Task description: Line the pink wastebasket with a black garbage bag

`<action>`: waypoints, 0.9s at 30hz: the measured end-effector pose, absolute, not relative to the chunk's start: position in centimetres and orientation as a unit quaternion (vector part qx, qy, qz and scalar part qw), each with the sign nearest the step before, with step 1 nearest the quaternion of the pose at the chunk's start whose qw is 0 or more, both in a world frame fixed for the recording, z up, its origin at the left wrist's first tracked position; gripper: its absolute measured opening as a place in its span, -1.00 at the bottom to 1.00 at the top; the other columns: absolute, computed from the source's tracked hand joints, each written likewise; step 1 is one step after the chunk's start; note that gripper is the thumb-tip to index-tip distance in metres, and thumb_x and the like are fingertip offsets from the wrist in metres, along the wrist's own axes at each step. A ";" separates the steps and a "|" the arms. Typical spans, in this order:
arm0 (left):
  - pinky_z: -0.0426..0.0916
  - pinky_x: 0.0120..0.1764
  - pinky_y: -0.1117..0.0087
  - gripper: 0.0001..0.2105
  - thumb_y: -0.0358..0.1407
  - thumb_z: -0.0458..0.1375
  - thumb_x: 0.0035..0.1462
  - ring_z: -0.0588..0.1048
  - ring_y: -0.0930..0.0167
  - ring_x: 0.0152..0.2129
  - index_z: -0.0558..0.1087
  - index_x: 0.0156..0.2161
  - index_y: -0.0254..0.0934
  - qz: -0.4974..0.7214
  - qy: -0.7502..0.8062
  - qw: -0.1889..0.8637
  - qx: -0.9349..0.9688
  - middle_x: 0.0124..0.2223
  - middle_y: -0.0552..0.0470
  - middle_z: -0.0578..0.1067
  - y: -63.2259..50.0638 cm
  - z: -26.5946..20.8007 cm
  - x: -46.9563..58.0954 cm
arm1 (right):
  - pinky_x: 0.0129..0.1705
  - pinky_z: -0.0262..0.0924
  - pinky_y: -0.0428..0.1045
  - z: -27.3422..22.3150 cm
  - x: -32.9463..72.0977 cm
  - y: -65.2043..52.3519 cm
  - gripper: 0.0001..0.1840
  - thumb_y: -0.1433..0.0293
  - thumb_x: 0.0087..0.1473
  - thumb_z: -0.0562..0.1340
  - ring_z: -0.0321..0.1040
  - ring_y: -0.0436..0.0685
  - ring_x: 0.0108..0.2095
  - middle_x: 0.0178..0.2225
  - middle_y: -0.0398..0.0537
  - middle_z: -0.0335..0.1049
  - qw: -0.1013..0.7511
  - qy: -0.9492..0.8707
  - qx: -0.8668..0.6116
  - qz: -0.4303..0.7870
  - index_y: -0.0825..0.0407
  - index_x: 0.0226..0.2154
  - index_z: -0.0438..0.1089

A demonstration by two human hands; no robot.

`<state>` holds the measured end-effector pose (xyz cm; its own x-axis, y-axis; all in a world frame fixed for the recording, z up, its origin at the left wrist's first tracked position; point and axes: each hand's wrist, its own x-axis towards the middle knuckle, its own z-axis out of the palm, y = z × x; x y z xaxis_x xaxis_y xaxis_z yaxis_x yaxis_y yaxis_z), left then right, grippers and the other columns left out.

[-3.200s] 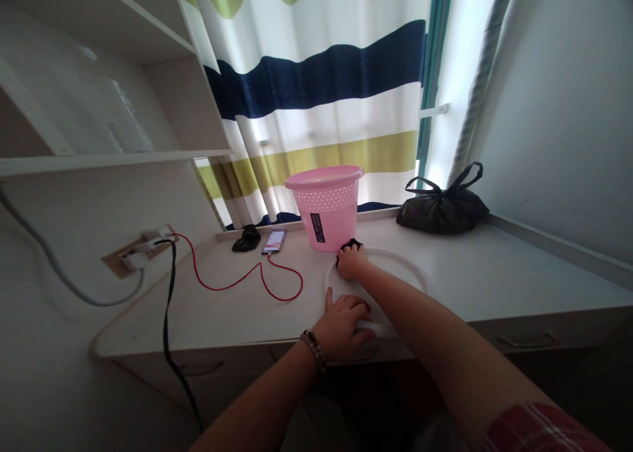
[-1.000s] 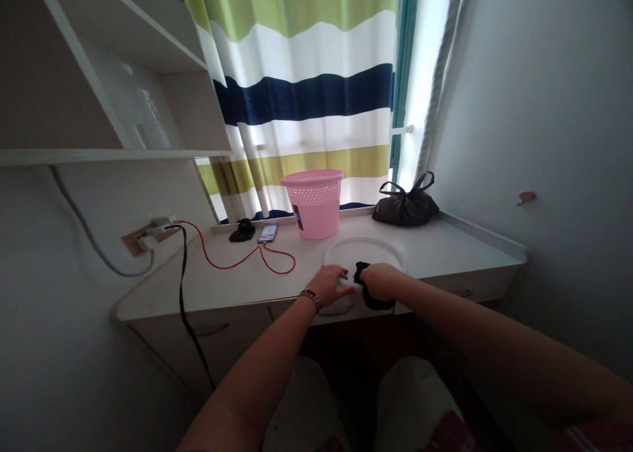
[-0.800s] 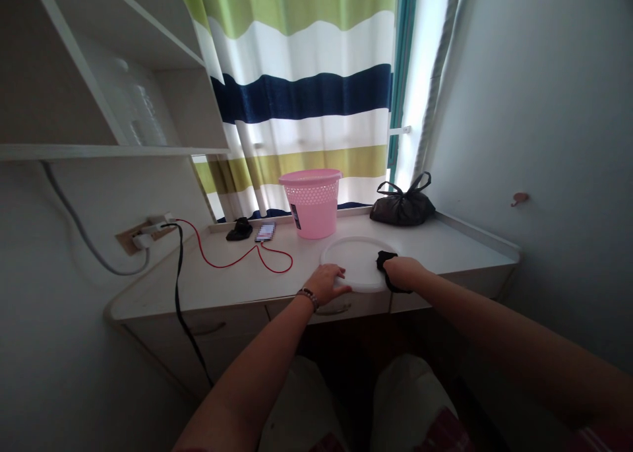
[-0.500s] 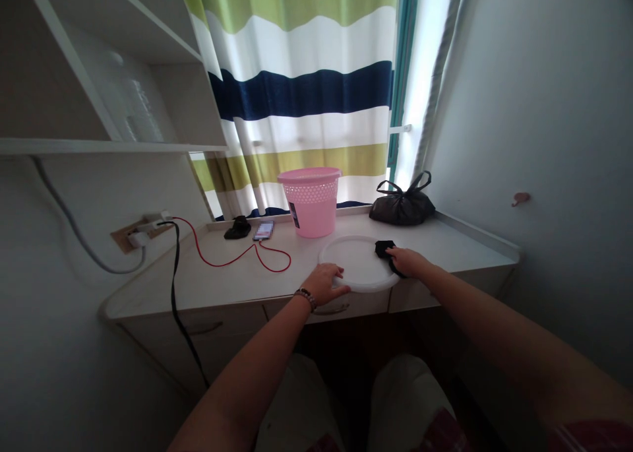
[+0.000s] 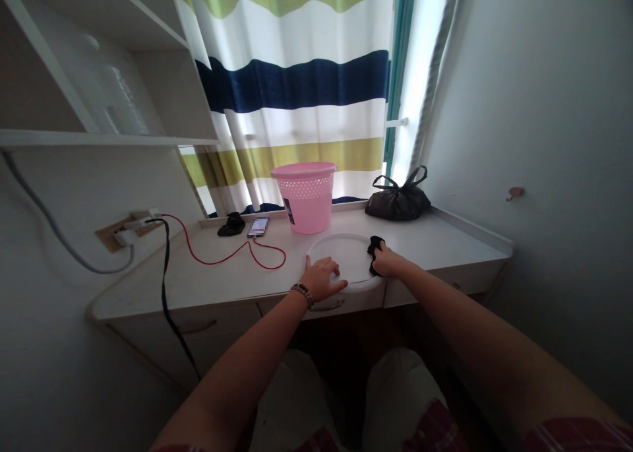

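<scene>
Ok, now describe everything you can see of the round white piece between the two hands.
The round white plastic-looking piece has a smooth, pale band around it; whether its middle is open or filled, I cannot tell. It appears to lie roughly flat on the white desk, its near side reaching the front edge. The left hand is at its left front part, fingers spread, apparently touching it. The right hand holds a crumpled black cloth at its right side.

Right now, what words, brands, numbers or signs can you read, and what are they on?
No text can be read.
Small dark rectangular label on the pink plastic basket with a perforated upper band: too small to read.
Flat rectangular phone with a lit screen: blurred, unreadable.
</scene>
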<state>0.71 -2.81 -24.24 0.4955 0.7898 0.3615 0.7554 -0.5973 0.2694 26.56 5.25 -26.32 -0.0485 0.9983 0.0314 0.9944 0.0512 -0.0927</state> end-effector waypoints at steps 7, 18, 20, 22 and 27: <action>0.24 0.08 0.04 -0.55 0.04 0.16 0.11 0.44 0.14 -0.06 0.45 -0.05 -0.27 0.173 0.395 0.032 0.902 -0.03 -0.15 0.48 -3.6 -25.1 7.1 | 0.17 -0.03 0.32 -25.9 22.5 3.8 -0.13 0.10 0.11 0.11 -0.10 0.54 0.27 0.36 0.40 -0.47 -0.020 -0.694 -0.718 0.053 0.22 0.32 -0.09; 0.34 -0.09 0.34 -0.71 -0.06 0.21 0.13 0.49 0.32 -0.21 0.51 -0.19 -0.26 0.187 0.355 0.057 0.914 -0.12 -0.03 0.54 -3.4 -24.4 3.3 | 0.20 -0.19 0.45 -25.6 24.1 5.3 -0.20 0.27 0.08 0.09 -0.24 0.51 0.31 0.39 0.15 -0.43 -0.007 -0.708 -0.701 0.088 -0.04 0.34 -0.14; 0.33 -0.08 0.34 -0.72 -0.08 0.23 0.11 0.49 0.32 -0.19 0.51 -0.21 -0.26 0.172 0.323 0.068 0.928 -0.13 -0.03 0.54 -3.4 -23.9 2.3 | 0.16 -0.13 0.45 -25.3 24.8 5.5 -0.27 0.32 0.08 0.09 -0.19 0.53 0.30 0.38 0.18 -0.31 -0.008 -0.725 -0.686 0.068 -0.05 0.31 -0.04; 0.32 -0.06 0.34 -0.74 -0.11 0.24 0.11 0.48 0.32 -0.18 0.50 -0.22 -0.26 0.155 0.291 0.081 0.940 -0.12 -0.03 0.54 -3.4 -23.3 1.0 | 0.13 -0.06 0.43 -24.9 25.4 5.5 -0.35 0.36 0.09 0.08 -0.08 0.51 0.26 0.33 0.21 -0.13 -0.004 -0.740 -0.671 0.050 -0.05 0.25 0.06; 0.30 -0.03 0.33 -0.79 -0.17 0.23 0.13 0.47 0.35 -0.17 0.50 -0.18 -0.24 0.128 0.248 0.117 0.953 -0.14 -0.01 0.53 -3.7 -21.5 -2.5 | 0.00 0.13 0.27 -24.1 26.6 5.2 -0.34 0.40 0.08 0.09 0.27 0.42 0.04 0.07 0.24 0.28 0.014 -0.758 -0.651 0.037 -0.02 0.24 -0.01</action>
<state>-2.47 -3.68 -21.54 0.8436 0.5036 0.1862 0.4434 -0.8491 0.2871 26.60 5.18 -24.14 -0.1518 0.9880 -0.0268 0.9859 0.1494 -0.0756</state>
